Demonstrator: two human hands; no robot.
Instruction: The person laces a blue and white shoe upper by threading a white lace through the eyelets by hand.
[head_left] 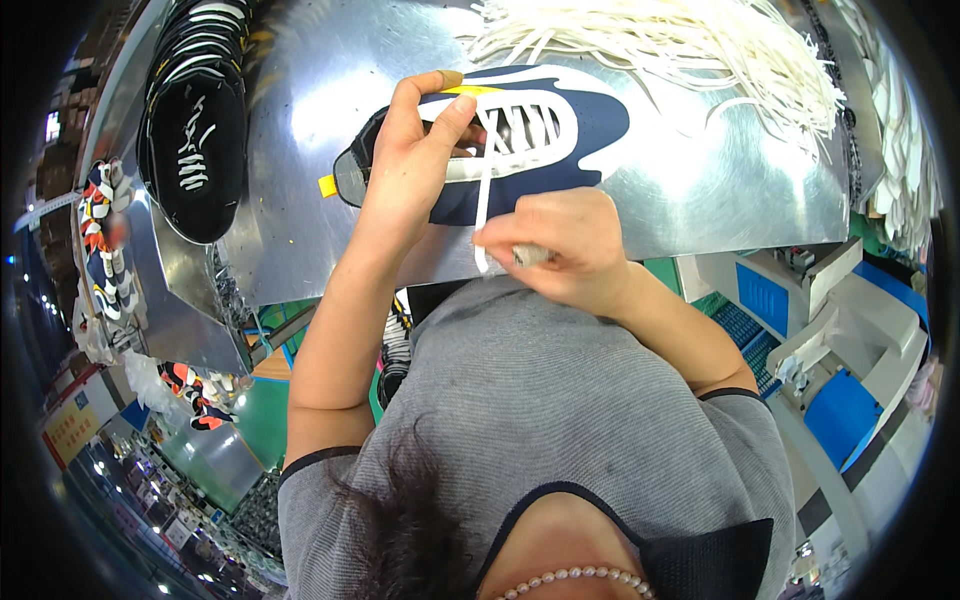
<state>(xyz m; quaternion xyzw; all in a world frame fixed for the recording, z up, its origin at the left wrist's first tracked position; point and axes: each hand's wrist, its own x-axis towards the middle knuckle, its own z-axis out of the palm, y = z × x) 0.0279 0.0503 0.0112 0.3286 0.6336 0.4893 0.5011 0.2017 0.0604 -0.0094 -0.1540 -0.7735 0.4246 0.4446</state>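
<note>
Hands first: left hand (415, 150) clamped over the heel and collar end of a navy and white sneaker (530, 130), thumb pressing down near the top eyelets; right hand (560, 245) closed in a loose fist, pinching a white lace (484, 205) that runs up from the fist to the eyelet row. A small pale object shows in the right fist; cannot tell what it is

Sneaker lies on its side on the metal counter (300, 230), toe pointing to the person's right, yellow pull tab (328, 186) at the heel end sticking out to the left

Handling, judged: sneaker looks light, upper soft and yielding, sole stiffer, so hold at the heel and collar looks steady. Lace is limp and thin, likely to slip unless pinched close to its tip. Polished counter probably lets the sneaker slide if not pinned

Surroundings: heap of loose white laces (680, 50) on the counter beyond and to the right of the sneaker, near the toe, strands could tangle with the working lace. Stack of black shoes with white lacing (195, 120) to the left, well apart. Coloured shoes (100, 240) lower left, below counter level. White and blue machine (830, 320) at right, off the counter
</note>
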